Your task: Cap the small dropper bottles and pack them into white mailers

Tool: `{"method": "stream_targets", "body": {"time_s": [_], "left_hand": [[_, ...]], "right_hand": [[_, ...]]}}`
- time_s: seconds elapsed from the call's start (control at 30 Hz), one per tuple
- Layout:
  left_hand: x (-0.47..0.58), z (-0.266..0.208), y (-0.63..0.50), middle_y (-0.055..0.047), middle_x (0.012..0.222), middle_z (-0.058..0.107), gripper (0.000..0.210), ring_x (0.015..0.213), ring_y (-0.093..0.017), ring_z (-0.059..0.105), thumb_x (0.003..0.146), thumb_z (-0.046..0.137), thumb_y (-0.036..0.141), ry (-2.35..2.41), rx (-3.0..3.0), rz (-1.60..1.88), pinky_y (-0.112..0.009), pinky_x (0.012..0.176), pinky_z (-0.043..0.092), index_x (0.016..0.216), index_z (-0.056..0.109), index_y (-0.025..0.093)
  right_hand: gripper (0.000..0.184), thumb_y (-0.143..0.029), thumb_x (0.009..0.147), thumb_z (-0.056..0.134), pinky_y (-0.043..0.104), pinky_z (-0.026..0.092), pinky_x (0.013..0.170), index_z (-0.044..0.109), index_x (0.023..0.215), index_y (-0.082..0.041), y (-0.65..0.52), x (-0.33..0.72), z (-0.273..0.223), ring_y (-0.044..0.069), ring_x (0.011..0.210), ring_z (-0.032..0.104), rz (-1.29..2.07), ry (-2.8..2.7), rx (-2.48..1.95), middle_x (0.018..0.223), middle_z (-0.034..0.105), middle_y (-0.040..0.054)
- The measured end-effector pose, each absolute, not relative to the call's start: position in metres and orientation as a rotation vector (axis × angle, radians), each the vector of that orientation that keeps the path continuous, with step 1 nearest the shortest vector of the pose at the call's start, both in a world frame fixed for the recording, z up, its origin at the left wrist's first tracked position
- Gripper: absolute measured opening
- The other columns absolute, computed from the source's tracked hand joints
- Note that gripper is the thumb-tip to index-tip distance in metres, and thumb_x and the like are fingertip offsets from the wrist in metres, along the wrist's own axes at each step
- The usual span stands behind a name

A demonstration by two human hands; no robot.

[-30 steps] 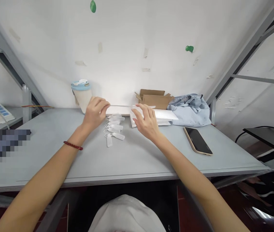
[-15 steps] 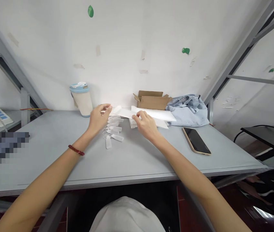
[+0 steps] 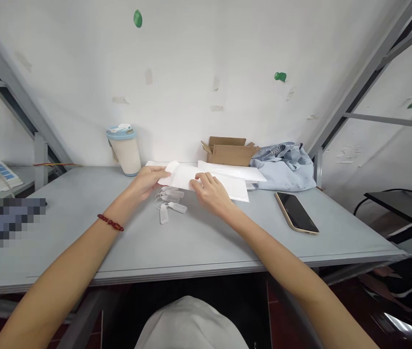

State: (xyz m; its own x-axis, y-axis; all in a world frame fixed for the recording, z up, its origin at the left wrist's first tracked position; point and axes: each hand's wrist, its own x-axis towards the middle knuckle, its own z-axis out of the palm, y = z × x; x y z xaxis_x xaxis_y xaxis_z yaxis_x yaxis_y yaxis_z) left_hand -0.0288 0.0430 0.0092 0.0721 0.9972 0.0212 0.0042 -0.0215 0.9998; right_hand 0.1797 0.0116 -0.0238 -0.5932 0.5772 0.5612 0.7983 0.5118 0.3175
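Observation:
A white envelope-like packet (image 3: 182, 174) is held up over the table between my two hands. My left hand (image 3: 148, 181) grips its left end, the thumb lying on top. At its near edge, around the middle, my right hand (image 3: 213, 193) pinches it with curled fingers. Below the packet lie several small translucent white tags (image 3: 176, 207) with thin loops, some of them covered by it. Another white packet (image 3: 233, 169) rests just behind, near the right hand. Part of a white sheet shows behind my left hand.
An open cardboard box (image 3: 231, 154) and a bundle of light blue cloth (image 3: 286, 169) stand by the wall. To the left is a cream cup (image 3: 125, 152) with a blue lid. A phone (image 3: 296, 213) lies on the grey table (image 3: 206, 247) at the right.
The packet has come toward me and left, its flat face now turned more to view and covering more tags. My left hand has closed on its left end; the right hand has shifted slightly left.

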Motion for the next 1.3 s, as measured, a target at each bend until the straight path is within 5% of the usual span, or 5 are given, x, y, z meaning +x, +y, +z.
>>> {"method": "stream_targets", "body": {"time_s": [0.17,0.5,0.7,0.97,1.3], "left_hand": [[-0.025,0.009,0.039,-0.004,0.075,0.071,0.035,0.067,-0.016,0.063,0.056,0.075,0.021,1.130,1.320,1.045,-0.026,0.060,0.048,0.090,0.072,0.014],[-0.014,0.006,0.030,-0.002,0.077,0.071,0.043,0.072,-0.019,0.066,0.054,0.078,0.023,1.052,1.481,0.846,-0.029,0.063,0.051,0.096,0.070,0.020],[-0.012,-0.001,0.032,0.000,0.068,0.066,0.019,0.063,-0.016,0.060,0.059,0.073,0.029,1.161,1.565,0.831,-0.025,0.055,0.044,0.074,0.069,0.018],[-0.012,-0.009,0.036,0.002,0.053,0.052,0.024,0.049,-0.011,0.046,0.067,0.065,0.040,1.258,1.594,0.845,-0.024,0.047,0.029,0.060,0.061,0.017],[-0.028,0.024,0.025,-0.003,0.076,0.064,0.027,0.061,-0.013,0.053,0.070,0.066,0.044,1.106,1.852,0.530,-0.025,0.057,0.041,0.078,0.070,0.019]], "right_hand": [[0.036,-0.018,0.081,0.056,0.041,0.040,0.083,0.051,0.117,-0.015,0.010,0.179,-0.024,0.030,0.109,0.044,-0.699,-2.428,-1.142,0.128,0.047,0.0195],[0.090,-0.047,0.070,0.071,0.064,0.024,0.100,0.024,0.143,-0.022,0.007,0.180,-0.025,0.039,0.136,0.017,-0.538,-2.406,-1.178,0.148,0.019,0.0235],[0.086,-0.044,0.073,0.069,0.064,0.021,0.101,0.026,0.143,-0.022,0.007,0.180,-0.024,0.036,0.129,0.030,-0.555,-2.402,-1.143,0.140,0.030,0.0216],[0.062,-0.031,0.079,0.062,0.051,0.032,0.094,0.038,0.136,-0.022,0.003,0.180,-0.018,0.032,0.117,0.038,-0.666,-2.419,-1.049,0.135,0.039,0.0188],[0.050,-0.016,0.080,0.054,0.040,0.037,0.088,0.046,0.129,-0.019,0.010,0.193,-0.009,0.029,0.112,0.045,-0.554,-2.285,-1.227,0.127,0.048,0.0173]]}}
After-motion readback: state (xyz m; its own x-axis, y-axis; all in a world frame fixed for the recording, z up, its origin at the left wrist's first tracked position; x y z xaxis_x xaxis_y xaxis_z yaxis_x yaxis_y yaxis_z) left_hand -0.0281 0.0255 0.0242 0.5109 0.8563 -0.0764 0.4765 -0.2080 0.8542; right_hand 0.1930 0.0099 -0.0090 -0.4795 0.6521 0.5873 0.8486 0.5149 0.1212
